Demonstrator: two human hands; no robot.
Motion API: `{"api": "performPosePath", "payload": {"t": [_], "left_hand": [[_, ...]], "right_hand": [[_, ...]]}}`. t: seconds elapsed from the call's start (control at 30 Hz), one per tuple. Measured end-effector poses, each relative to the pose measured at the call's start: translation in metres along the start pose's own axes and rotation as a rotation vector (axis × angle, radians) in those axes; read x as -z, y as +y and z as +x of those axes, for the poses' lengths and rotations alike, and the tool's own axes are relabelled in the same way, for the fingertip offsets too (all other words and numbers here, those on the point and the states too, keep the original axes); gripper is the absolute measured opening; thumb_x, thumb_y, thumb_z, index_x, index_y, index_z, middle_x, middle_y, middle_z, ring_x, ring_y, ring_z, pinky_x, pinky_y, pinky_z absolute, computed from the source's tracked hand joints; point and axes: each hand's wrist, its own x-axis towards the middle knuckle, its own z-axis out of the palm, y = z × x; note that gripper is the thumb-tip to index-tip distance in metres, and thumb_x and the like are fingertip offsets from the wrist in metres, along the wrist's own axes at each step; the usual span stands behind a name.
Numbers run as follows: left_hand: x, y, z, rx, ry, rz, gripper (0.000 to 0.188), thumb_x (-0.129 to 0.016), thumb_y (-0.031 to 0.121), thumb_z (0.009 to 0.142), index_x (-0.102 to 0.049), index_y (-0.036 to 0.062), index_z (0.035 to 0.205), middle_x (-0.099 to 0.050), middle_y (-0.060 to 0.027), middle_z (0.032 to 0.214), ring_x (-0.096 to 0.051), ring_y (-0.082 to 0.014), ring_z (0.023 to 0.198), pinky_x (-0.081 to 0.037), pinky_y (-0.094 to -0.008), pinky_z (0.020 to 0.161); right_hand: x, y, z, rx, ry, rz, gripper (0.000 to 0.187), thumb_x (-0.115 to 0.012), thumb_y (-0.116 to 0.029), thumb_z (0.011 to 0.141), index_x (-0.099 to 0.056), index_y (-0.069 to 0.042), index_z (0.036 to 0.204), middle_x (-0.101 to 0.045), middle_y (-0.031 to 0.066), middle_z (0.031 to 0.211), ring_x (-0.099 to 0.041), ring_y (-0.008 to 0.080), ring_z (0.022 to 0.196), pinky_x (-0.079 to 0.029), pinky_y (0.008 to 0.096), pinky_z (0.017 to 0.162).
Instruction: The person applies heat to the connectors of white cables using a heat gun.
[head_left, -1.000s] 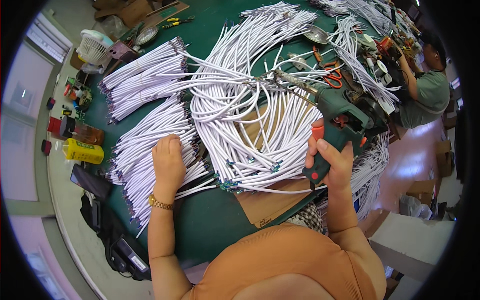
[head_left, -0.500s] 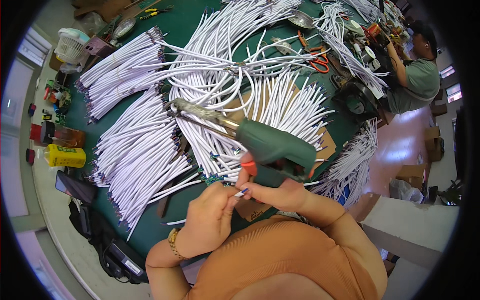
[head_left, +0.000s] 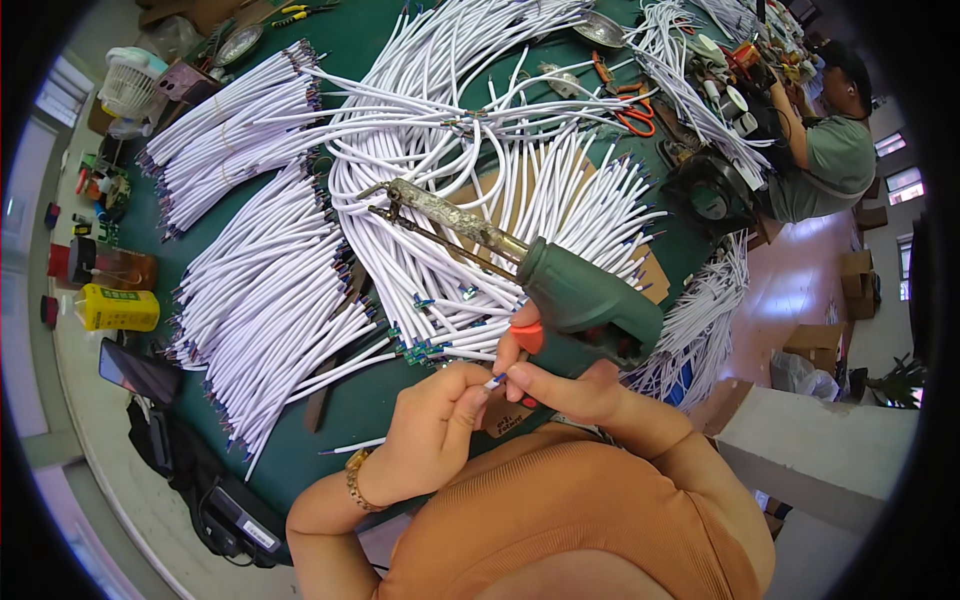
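My left hand [head_left: 437, 422], closed in a pinch, holds the end of a white cable [head_left: 490, 386] with blue wire showing at its tip. A green soldering gun [head_left: 590, 292] with a red trigger is gripped in my right hand [head_left: 578, 392]. Its long metal tip points away to the left, above the cables. The right thumb and a finger meet at the same cable end, close to the left fingertips. Just beyond the hands, small green circuit boards [head_left: 424, 352] sit at the ends of several white cables.
Bundles of white cables [head_left: 270, 290] cover much of the green table. Red-handled scissors [head_left: 636, 112] lie toward the back right. At the left stand a yellow bottle [head_left: 118, 308] and a propped phone [head_left: 138, 372]. Another person [head_left: 825, 150] works at the far right.
The soldering gun has shifted to the right and slightly down, with its tip lifted clearer of the cables. Both hands still pinch at the cable end.
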Motion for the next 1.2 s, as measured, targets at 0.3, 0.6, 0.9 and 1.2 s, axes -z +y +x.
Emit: {"api": "performPosePath", "payload": {"t": [0.3, 0.6, 0.9, 1.2], "left_hand": [[-0.007, -0.005, -0.008, -0.013, 0.242, -0.507, 0.012, -0.052, 0.005, 0.091, -0.044, -0.0016, 0.097, -0.057, -0.0067, 0.078, -0.047, -0.0049, 0.063, -0.037, -0.0195, 0.054], [-0.017, -0.011, -0.006, -0.154, 0.400, -0.565, 0.008, -0.048, 0.001, 0.091, -0.042, -0.0001, 0.096, -0.053, -0.0080, 0.082, -0.046, -0.0070, 0.068, -0.038, -0.0192, 0.062], [0.024, -0.020, 0.023, 0.027, 0.623, 0.280, 0.010, -0.065, 0.001, 0.077, -0.055, -0.0007, 0.074, -0.053, -0.0056, 0.064, -0.048, -0.0099, 0.054, -0.039, -0.0225, 0.048], [0.034, -0.046, 0.031, 0.123, 0.479, 0.055, 0.015, -0.058, 0.000, 0.078, -0.045, 0.0008, 0.070, -0.045, -0.0013, 0.058, -0.038, -0.0056, 0.055, -0.034, -0.0223, 0.049]], "right_hand": [[-0.009, 0.015, 0.001, 0.057, 0.089, -0.064, 0.040, -0.057, 0.003, 0.083, -0.038, -0.005, 0.117, -0.056, 0.0047, 0.079, -0.054, 0.0091, 0.067, -0.046, 0.0239, 0.060], [-0.029, 0.034, 0.003, 0.084, 0.210, 0.083, 0.039, -0.061, 0.002, 0.080, -0.038, -0.003, 0.110, -0.056, 0.0103, 0.077, -0.054, 0.0115, 0.061, -0.046, 0.0250, 0.057], [-0.011, 0.031, 0.015, 0.206, 0.203, 0.165, 0.039, -0.054, 0.005, 0.084, -0.037, -0.005, 0.118, -0.055, 0.0093, 0.086, -0.055, 0.0125, 0.069, -0.047, 0.0254, 0.060], [0.007, 0.007, -0.001, -0.013, 0.115, -0.015, 0.038, -0.061, -0.008, 0.080, -0.039, -0.005, 0.111, -0.054, 0.0109, 0.077, -0.055, 0.0136, 0.063, -0.049, 0.0302, 0.062]]}}
